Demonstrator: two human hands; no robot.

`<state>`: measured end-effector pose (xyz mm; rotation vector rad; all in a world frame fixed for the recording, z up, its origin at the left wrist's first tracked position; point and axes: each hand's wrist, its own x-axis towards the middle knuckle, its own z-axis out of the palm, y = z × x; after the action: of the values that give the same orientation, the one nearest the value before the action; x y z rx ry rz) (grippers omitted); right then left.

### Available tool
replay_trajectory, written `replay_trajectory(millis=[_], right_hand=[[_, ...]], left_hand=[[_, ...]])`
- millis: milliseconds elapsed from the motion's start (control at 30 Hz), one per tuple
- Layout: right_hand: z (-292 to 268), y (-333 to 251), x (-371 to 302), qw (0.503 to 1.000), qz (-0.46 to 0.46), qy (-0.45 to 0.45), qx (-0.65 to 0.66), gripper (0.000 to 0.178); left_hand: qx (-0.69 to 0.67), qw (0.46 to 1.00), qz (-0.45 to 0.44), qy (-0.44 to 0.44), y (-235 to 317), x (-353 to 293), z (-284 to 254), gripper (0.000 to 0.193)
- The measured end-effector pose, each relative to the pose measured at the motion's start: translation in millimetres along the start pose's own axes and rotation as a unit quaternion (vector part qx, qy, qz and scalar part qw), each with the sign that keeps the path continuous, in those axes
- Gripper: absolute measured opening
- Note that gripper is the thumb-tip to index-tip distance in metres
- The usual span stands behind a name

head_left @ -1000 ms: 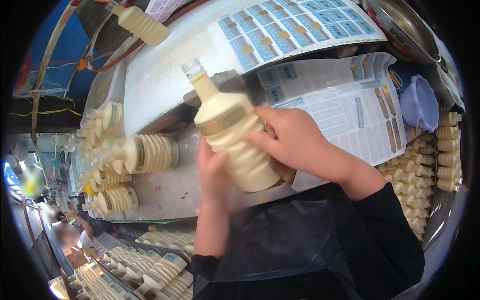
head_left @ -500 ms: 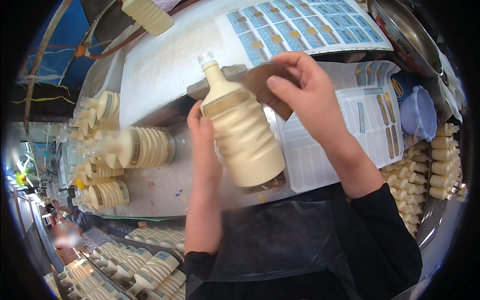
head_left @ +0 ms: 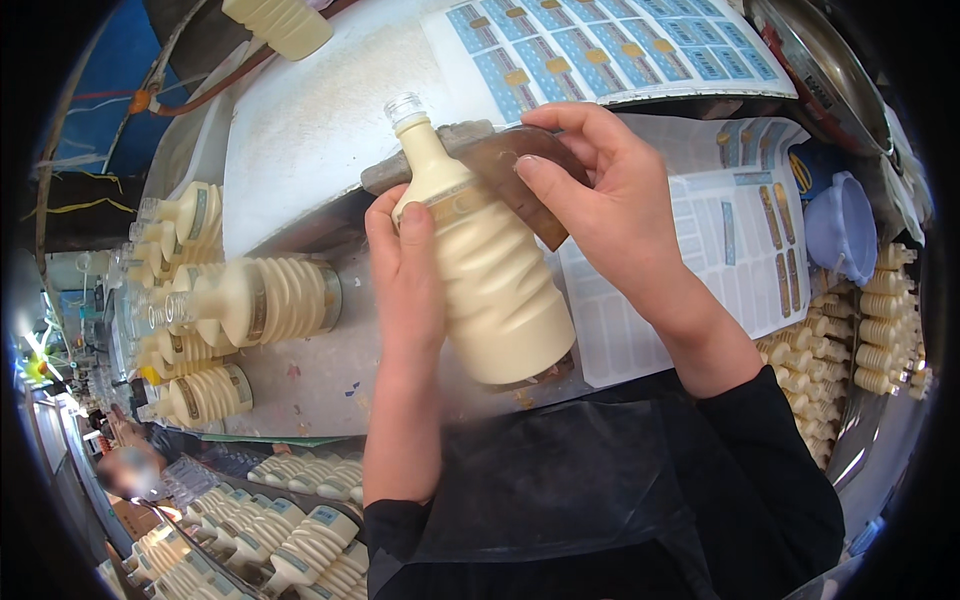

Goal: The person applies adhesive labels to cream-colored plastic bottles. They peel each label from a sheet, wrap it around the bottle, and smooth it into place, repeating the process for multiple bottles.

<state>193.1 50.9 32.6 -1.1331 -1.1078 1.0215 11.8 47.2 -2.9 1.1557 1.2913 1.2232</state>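
Observation:
A cream bottle (head_left: 510,300) with swirled ridges and a clear threaded neck lies tilted on the bench in front of me. My left hand (head_left: 408,245) grips its left shoulder, thumb over the end of a gold label band (head_left: 450,205). In my right hand (head_left: 605,190) is a thin, curved brown flat piece (head_left: 520,180), pinched between thumb and fingers. Its left edge rests over the right part of the label band, covering it. A grey stone-like block (head_left: 390,175) sits behind the bottle's neck.
On the right lies a partly used label sheet (head_left: 640,330); a fuller blue label sheet (head_left: 590,50) is at the back. Labelled bottles (head_left: 295,300) lie stacked at left, with more in trays (head_left: 310,545) below. A lavender bucket (head_left: 840,230) and a metal basin (head_left: 825,60) stand right.
The brown piece has come down and left onto the bottle's label band. My left thumb has moved onto the label's left end. The view has shifted slightly.

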Motion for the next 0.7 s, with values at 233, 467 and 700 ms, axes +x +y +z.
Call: replay_trajectory(millis=[233, 467, 700], right_hand=[[8.1, -4.3, -1.6, 1.0, -0.018, 0.002, -0.025, 0.026], [3.0, 17.4, -2.7, 0.994, -0.02, 0.004, -0.109, 0.03], [-6.2, 25.5, -7.0, 0.986, -0.001, 0.056, -0.154, 0.03]], left_hand=[[-0.002, 1.0, -0.002, 0.006, 3.0, -0.1, 1.3, 0.043], [-0.097, 0.994, -0.046, -0.004, -4.3, 0.9, -5.3, 0.044], [-0.213, 0.975, -0.062, -0.032, -22.2, 4.9, -11.2, 0.046]])
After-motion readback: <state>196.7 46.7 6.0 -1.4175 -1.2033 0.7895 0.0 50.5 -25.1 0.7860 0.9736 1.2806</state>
